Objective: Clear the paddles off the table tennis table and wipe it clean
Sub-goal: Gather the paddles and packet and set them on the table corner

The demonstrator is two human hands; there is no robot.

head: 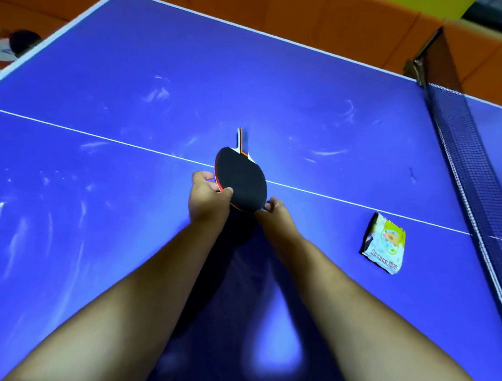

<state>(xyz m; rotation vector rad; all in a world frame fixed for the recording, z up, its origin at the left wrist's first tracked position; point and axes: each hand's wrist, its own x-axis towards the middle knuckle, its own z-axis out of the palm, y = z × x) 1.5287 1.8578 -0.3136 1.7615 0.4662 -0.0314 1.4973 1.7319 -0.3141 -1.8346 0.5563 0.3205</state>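
Left hand (205, 200) and right hand (275, 214) pinch opposite rims of a black paddle (241, 180) above the smudged surface (94, 178); edge-only grips could let it slip.

left hand (208, 200): thumb on top, fingers curled round the left edge of the paddle (241, 183) | right hand (274, 219): fingertips pinch its near right edge | both forearms: bare, stretched forward, coming close together at the hands
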